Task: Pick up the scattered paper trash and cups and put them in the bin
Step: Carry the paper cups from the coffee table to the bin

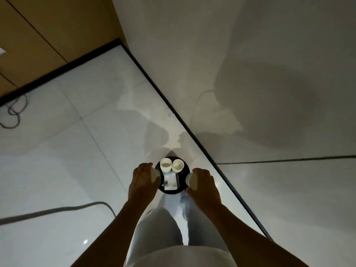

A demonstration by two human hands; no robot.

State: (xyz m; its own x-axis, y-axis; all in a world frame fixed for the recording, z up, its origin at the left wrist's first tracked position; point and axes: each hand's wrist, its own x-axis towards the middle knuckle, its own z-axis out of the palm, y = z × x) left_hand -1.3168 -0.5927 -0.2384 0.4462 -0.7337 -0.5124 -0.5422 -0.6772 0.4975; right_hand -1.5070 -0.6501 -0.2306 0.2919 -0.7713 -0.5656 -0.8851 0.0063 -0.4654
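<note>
**Two cups held over the bin**

Pale floor tiles run to a wall at 2 o'clock. Bin (186, 186) sits dead centre, already holding two cups (166, 164) and paper. Left hand (143, 180) and right hand (202, 183) each clasp a cup, at 9 and 3 o'clock of it. Next move, likely: release both inside.

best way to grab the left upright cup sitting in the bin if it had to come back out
Take the left upright cup by its rim, from straight above. It stands mouth-up in the black bin, with the second upright cup close beside it and paper trash just in front, so its sides look hard to reach. Probably pinch thumb inside, fingers outside, on the side away from the other cup.
</note>
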